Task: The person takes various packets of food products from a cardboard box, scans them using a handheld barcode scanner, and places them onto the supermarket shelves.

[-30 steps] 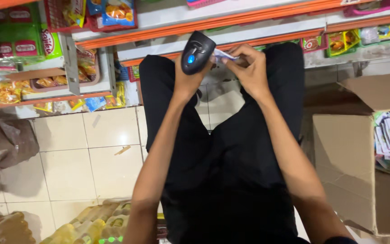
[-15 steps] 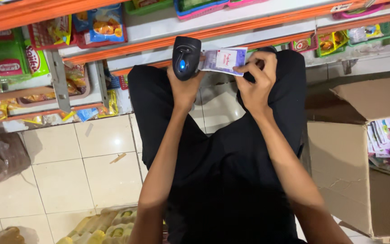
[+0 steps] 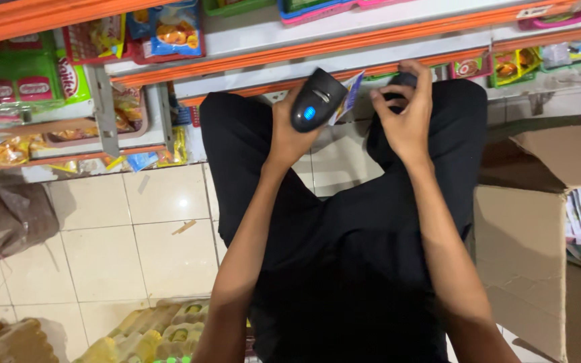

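Shop shelving (image 3: 344,47) with orange edges runs across the far side, stocked with bright snack packets, above a floor (image 3: 102,235) of pale tiles. An open cardboard box (image 3: 526,228) stands on the right with colourful packets inside, and yellow bottles (image 3: 149,333) lie at the near left edge.

Between the person's knees, the left hand (image 3: 294,131) is wrapped around a black handheld scanner (image 3: 317,99), whose blue light shows on top. Just right of it, the right hand (image 3: 405,111) pinches a small flat sachet (image 3: 350,94) by one end, its other end touching or nearly touching the scanner's head. Both hands are clenched on what they carry; the fingertips on the sachet are partly hidden.

As a judgement, the sachet looks thin and floppy, so it could bend or curl away from the scanner's window and fail to read. Held only by an edge, it might also slip and drop to the floor between the legs.
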